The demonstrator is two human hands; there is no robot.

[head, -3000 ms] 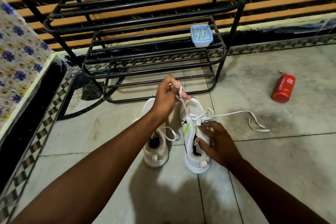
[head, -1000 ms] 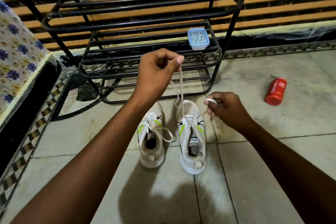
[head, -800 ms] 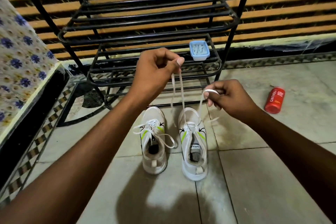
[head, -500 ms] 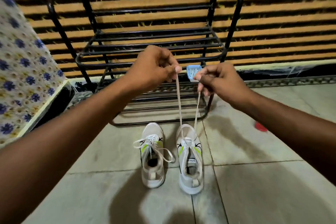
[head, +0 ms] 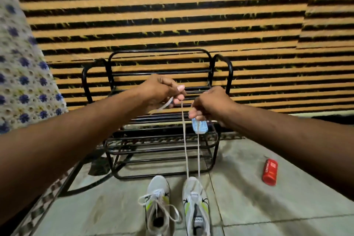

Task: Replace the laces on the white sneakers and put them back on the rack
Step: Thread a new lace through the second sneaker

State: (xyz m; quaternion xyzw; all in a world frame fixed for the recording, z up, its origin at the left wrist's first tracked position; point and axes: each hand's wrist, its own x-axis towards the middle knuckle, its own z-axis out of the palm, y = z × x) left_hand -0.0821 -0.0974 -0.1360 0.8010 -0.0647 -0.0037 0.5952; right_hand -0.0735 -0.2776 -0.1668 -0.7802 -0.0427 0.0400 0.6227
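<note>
White sneakers stand on the floor just before the rack, toes pointing at it. Left hand and right hand each pinch an end of the lace, its strands stretched upright.

Right sneaker — lace pulled taut upward — beside laced left sneaker, before rack.

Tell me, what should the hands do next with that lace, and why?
Probably release one end and draw the lace out through the last eyelets. The left hand and right hand each pinch an end, and both strands run taut down to the toe end of one sneaker, whose upper eyelets already look empty.
</note>
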